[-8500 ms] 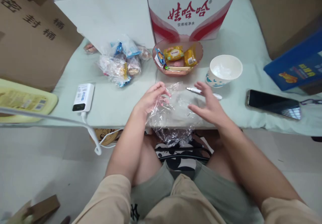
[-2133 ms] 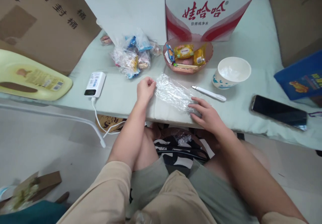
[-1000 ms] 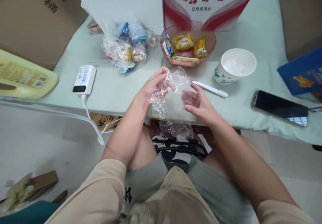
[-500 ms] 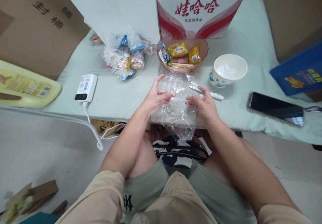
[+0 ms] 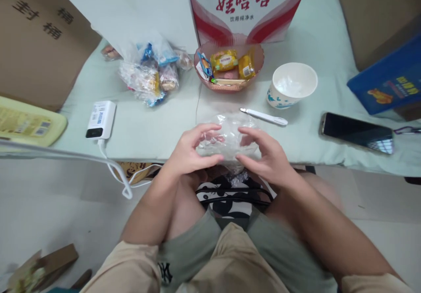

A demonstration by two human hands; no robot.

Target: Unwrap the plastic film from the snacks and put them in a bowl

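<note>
A crumpled clear plastic bag (image 5: 230, 133) lies at the table's front edge, its lower end hanging over the edge. From the left, my left hand (image 5: 197, 150) curves around it, thumb in front and fingers behind. My right hand (image 5: 265, 155) cups the opposite side in the same way, so the bag is held between both hands. Just beyond the bag lies a white-handled knife-like tool (image 5: 265, 116). A pink glass bowl (image 5: 226, 86) holding yellow-wrapped snacks (image 5: 224, 59) stands farther back.
To the right are a patterned paper cup (image 5: 291, 87), a phone (image 5: 357, 131) and a blue box (image 5: 388, 84). Leftward are wrapped snacks (image 5: 148, 76), a white power bank (image 5: 101, 118) with a cable and a yellow bottle (image 5: 31, 122). A white-and-red carton (image 5: 243, 19) stands behind the bowl.
Both hands have moved toward me and now cup the bag more widely. The bag is bunched shorter and drawn nearer, leaving the white-handled tool fully uncovered. The view has shifted slightly.
</note>
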